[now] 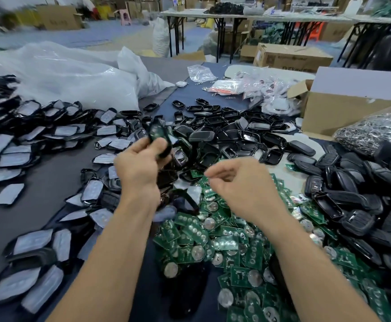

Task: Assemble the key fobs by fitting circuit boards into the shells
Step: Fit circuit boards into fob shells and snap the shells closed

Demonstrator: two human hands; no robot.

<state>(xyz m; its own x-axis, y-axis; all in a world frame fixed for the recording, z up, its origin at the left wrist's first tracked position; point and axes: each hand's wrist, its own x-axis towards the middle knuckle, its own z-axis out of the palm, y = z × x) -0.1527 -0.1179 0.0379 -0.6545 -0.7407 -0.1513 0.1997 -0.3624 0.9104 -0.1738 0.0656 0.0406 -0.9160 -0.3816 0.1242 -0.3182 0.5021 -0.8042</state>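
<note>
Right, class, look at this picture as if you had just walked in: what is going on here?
A person is assembling key fobs at a table. The left hand holds a black shell up above the piles; something green seems to sit in it, but it is blurred. The right hand hovers over a heap of green boards, fingers loosely curled, apparently empty. Loose shells lie heaped ahead and to the right, and grey-faced parts lie on the left.

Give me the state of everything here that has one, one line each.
left hand, gripping a shell, raised.
shell, held up, something green inside; blurred.
right hand, fingers loosely curled, holding nothing visible.
circuit boards, loose heap on the table.
cardboard box, flap open.
</note>
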